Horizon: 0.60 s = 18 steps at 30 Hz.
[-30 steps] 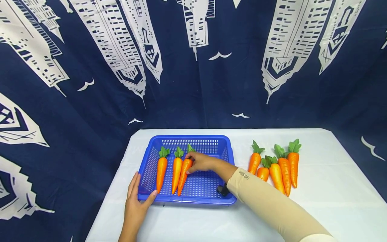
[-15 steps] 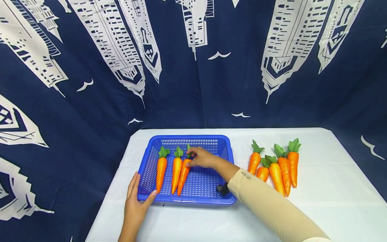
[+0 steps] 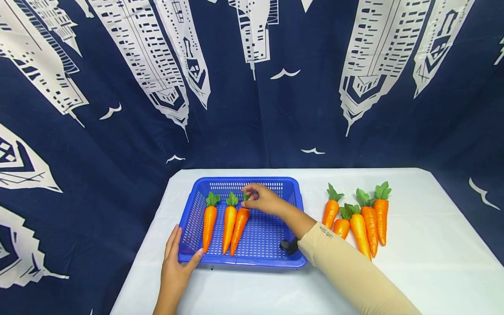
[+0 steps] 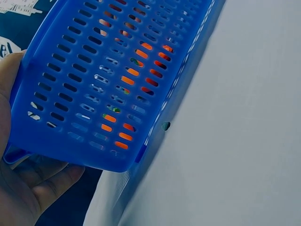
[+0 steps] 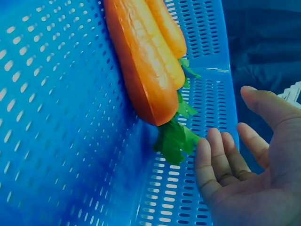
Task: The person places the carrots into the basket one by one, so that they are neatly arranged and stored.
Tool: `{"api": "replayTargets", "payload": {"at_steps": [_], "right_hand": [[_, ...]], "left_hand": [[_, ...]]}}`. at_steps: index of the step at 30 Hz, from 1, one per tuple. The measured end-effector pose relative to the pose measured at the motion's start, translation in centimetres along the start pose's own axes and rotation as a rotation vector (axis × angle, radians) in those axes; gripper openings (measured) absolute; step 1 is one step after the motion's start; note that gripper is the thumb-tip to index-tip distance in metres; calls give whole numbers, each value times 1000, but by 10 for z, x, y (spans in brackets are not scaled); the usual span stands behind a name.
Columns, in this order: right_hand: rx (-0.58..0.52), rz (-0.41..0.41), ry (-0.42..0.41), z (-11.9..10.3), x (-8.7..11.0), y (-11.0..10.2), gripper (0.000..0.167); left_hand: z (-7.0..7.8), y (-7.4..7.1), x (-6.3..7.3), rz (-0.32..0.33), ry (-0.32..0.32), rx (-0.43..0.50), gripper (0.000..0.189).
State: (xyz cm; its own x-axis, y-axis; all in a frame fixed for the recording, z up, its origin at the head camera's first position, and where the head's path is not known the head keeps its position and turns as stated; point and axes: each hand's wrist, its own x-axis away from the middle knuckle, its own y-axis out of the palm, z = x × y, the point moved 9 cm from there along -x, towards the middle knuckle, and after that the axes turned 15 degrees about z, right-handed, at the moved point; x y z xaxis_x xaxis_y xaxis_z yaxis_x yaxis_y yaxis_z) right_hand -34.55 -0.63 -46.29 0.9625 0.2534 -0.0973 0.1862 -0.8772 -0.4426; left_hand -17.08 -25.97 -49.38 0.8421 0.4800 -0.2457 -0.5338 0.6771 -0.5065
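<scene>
Three orange carrots with green leaves lie side by side in a blue perforated basket [image 3: 252, 261]: a left one [image 3: 209, 227], a middle one [image 3: 229, 227] and a right one [image 3: 240, 229]. My right hand [image 3: 261, 199] is over the leaves of the right carrot. In the right wrist view, that hand [image 5: 249, 179] has thumb and fingers apart, fingertips right at the leaves [image 5: 174, 141] and nothing in its grasp. My left hand [image 3: 175, 267] rests against the basket's front left corner, straight fingers along the side and thumb on the front rim.
Several more carrots [image 3: 359, 229] lie bunched on the white table [image 3: 425, 245] to the right of the basket, partly behind my right sleeve [image 3: 346, 262]. A small black device [image 3: 289, 246] sits by my right wrist. A dark blue patterned cloth [image 3: 267, 122] hangs behind the table.
My right hand has let go of the right carrot and drawn back from its body up to the leaves. That carrot stays in place. My left hand has not moved.
</scene>
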Motion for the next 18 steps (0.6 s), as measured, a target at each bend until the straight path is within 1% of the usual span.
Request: {"api": "replayTargets", "payload": {"at_steps": [4, 8, 12, 18], "right_hand": [[-27, 15, -11, -6, 1, -5, 47], [-94, 31, -26, -16, 1, -13, 45], [-172, 53, -54, -29, 4, -26, 42], [-230, 123, -96, -41, 12, -50, 41]], "left_hand": [[-1, 1, 0, -2, -5, -3, 92], [-2, 1, -1, -6, -11, -8, 91], [-1, 1, -1, -7, -13, -11, 91], [-1, 1, 0, -9, -6, -6, 91]]}}
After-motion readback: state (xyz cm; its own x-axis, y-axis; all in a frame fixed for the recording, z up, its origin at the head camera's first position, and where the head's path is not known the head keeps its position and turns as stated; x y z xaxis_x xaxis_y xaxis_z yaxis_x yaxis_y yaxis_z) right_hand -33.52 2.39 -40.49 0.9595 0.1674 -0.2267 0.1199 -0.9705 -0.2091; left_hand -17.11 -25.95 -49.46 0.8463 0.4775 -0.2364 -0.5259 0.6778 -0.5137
